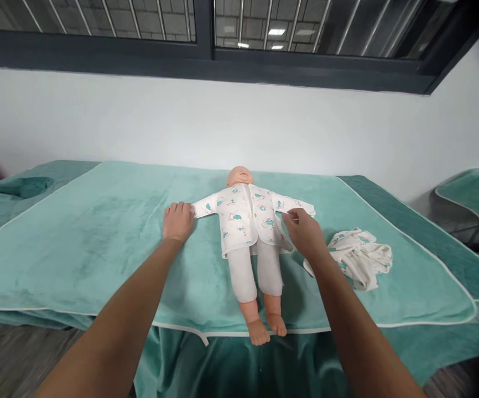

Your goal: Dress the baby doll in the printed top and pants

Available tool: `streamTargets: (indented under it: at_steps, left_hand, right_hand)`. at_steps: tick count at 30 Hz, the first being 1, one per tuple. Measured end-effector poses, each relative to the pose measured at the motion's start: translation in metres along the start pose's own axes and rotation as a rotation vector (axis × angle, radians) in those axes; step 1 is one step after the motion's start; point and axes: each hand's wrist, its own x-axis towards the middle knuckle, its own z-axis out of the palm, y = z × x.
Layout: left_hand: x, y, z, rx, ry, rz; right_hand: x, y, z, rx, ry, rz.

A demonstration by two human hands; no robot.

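Note:
A baby doll (248, 287) lies on its back, head toward the wall and bare feet at the near edge of the bed cover. It wears a white baby jacket (237, 218) with small teal and red prints, its front edges meeting at the middle, over white legs. Both sleeves stretch out sideways. My left hand (178, 221) is closed at the cuff of the sleeve on the left; the doll's hand there is hidden. With thumb and fingers pinched, my right hand (303, 229) grips the underside of the sleeve on the right, near the armpit.
A crumpled printed baby garment (359, 257) lies to the right, partly behind my right forearm. The teal plush cover (98, 249) with white piping spreads over the bed. Behind stand a white wall (160, 121) and a dark-framed barred window (204, 50).

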Motion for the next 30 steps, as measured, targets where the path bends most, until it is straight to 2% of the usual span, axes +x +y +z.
streamTargets:
  at_steps: [4, 7, 12, 16, 19, 24, 26, 30]
  left_hand:
    - [-0.001, -0.002, 0.002, -0.023, 0.009, -0.047]
    - [-0.001, -0.003, 0.006, -0.034, 0.04, -0.057]
    - [-0.001, -0.004, 0.008, -0.089, 0.085, -0.024]
    - [-0.002, -0.001, -0.003, -0.147, 0.087, -0.002]
    - [-0.01, 0.013, -0.012, -0.399, 0.088, -0.022]
    - [-0.029, 0.054, -0.013, -0.678, 0.043, -0.092]
    - [-0.032, 0.064, -0.012, -0.78, 0.012, -0.168]
    - [-0.032, 0.074, -0.012, -1.004, -0.064, -0.271]
  right_hand:
    - [0.024, 0.002, 0.036, 0.02, -0.028, 0.091]
    - [0.029, 0.011, 0.053, 0.024, -0.015, 0.131]
    - [0.042, 0.021, 0.051, 0.155, -0.138, 0.15]
    - [0.048, 0.023, 0.051, 0.386, -0.305, 0.167]
    - [0.048, 0.025, 0.057, 0.599, -0.448, 0.162]
    - [0.048, 0.029, 0.064, 1.166, -0.762, 0.262]
    - [0.048, 0.029, 0.066, 1.259, -0.809, 0.294]
    - [0.043, 0.024, 0.066, 1.337, -0.807, 0.328]
